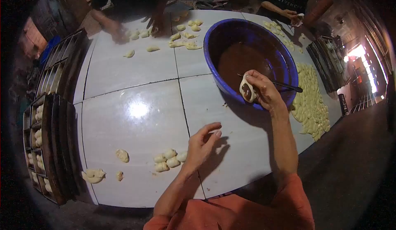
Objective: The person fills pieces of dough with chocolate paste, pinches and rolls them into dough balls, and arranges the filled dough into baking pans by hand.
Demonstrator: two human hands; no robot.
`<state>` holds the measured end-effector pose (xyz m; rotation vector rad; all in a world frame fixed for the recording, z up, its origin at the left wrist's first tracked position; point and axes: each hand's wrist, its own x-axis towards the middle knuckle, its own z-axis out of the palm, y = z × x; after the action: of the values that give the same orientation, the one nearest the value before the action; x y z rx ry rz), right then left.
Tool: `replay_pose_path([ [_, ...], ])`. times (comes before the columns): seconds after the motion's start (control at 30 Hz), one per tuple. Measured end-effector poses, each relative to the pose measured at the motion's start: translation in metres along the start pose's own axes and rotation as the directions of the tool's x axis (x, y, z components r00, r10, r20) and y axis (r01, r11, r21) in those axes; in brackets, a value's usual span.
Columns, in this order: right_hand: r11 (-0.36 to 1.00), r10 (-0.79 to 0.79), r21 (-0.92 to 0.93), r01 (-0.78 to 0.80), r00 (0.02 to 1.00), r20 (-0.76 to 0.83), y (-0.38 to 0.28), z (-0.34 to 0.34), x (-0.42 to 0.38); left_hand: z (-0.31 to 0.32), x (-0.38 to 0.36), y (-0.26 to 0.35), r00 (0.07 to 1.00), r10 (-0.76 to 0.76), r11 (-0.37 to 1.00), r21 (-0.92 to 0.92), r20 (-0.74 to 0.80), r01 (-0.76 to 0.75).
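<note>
Over the near rim of a blue basin point(212, 63), my right hand point(264, 87) holds a flat piece of dough point(247, 90) with brown filling on it. Brown filling point(243, 63) covers the bottom of the basin, and a dark handle point(288, 85) rests across its right rim. My left hand point(204, 143) is above the tiled table with thumb and fingers apart, holding nothing. Left of its wrist sits a cluster of rolled dough pieces point(170, 160). Farther left are a single dough piece point(122, 155) and a larger lump point(94, 175).
Flat dough pieces point(309, 102) cover the table right of the basin. Trays of rolls point(39, 147) stand at the left edge, more trays point(328, 61) at the right. Across the table, two people handle dough, with small pieces point(185, 40) before them.
</note>
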<state>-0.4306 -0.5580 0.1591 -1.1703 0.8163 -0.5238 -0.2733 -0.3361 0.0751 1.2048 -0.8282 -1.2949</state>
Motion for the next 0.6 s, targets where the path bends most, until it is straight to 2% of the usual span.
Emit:
replay_pose_path([
  [0.03, 0.993, -0.067, 0.099, 0.068, 0.998, -0.020, -0.001, 0.011, -0.008, 0.005, 0.007, 0.004, 1.000, 0.002, 0.999, -0.052, 0.016, -0.002],
  [0.07, 0.979, -0.082, 0.191, 0.074, 0.996, 0.037, 0.000, 0.023, -0.016, 0.011, 0.013, 0.009, 1.000, 0.006, 0.990, -0.143, 0.030, -0.001],
  [0.1, 0.980, -0.070, 0.193, 0.059, 0.996, 0.051, 0.007, 0.035, -0.020, 0.017, 0.018, 0.014, 0.999, 0.010, 0.973, -0.231, 0.040, -0.001],
  [0.13, 0.961, -0.112, 0.256, 0.109, 0.994, -0.005, 0.015, 0.048, -0.024, 0.022, 0.021, 0.020, 0.999, 0.029, 0.946, -0.325, 0.028, -0.018],
  [0.17, 0.936, -0.147, 0.315, 0.159, 0.987, -0.063, 0.023, 0.059, -0.028, 0.022, 0.022, 0.020, 1.000, 0.020, 0.945, -0.327, 0.008, -0.017],
  [0.23, 0.945, -0.106, 0.306, 0.111, 0.994, -0.034, 0.045, 0.075, -0.034, 0.017, 0.021, 0.021, 0.999, -0.046, 0.807, -0.589, 0.021, 0.049],
  [0.27, 0.917, -0.098, 0.389, 0.091, 0.995, -0.002, 0.058, 0.082, -0.037, 0.011, 0.015, 0.023, 0.999, -0.010, 0.794, -0.607, 0.041, 0.033],
  [0.3, 0.881, -0.091, 0.468, 0.067, 0.995, 0.028, 0.070, 0.088, -0.040, 0.002, 0.010, 0.017, 0.999, -0.046, 0.797, -0.602, 0.010, 0.043],
  [0.37, 0.858, -0.094, 0.513, 0.028, 0.990, 0.105, 0.087, 0.097, -0.046, -0.018, 0.002, 0.003, 0.978, -0.129, 0.839, -0.544, -0.165, 0.019],
  [0.43, 0.950, -0.125, 0.293, 0.105, 0.991, 0.050, 0.100, 0.118, -0.051, -0.039, -0.006, -0.011, 0.958, -0.123, 0.849, -0.528, -0.257, -0.033],
  [0.47, 0.992, -0.123, 0.041, 0.121, 0.992, 0.038, 0.106, 0.128, -0.055, -0.047, -0.011, -0.016, 0.938, -0.110, 0.857, -0.509, -0.329, -0.078],
  [0.5, 0.992, -0.118, 0.047, 0.116, 0.992, 0.049, 0.115, 0.138, -0.057, -0.052, -0.017, -0.014, 0.933, -0.113, 0.859, -0.505, -0.342, -0.081],
  [0.53, 0.913, -0.312, -0.266, 0.309, 0.950, 0.034, 0.126, 0.148, -0.058, -0.057, -0.023, -0.012, 0.920, -0.116, 0.894, -0.443, -0.374, -0.067],
  [0.57, 0.706, -0.491, -0.547, 0.450, 0.867, 0.080, 0.133, 0.159, -0.058, -0.061, -0.029, -0.008, 0.907, -0.118, 0.924, -0.379, -0.405, -0.049],
  [0.6, 0.723, -0.503, -0.526, 0.448, 0.863, 0.043, 0.133, 0.172, -0.061, -0.063, -0.035, -0.002, 0.910, -0.129, 0.927, -0.374, -0.394, -0.031],
])
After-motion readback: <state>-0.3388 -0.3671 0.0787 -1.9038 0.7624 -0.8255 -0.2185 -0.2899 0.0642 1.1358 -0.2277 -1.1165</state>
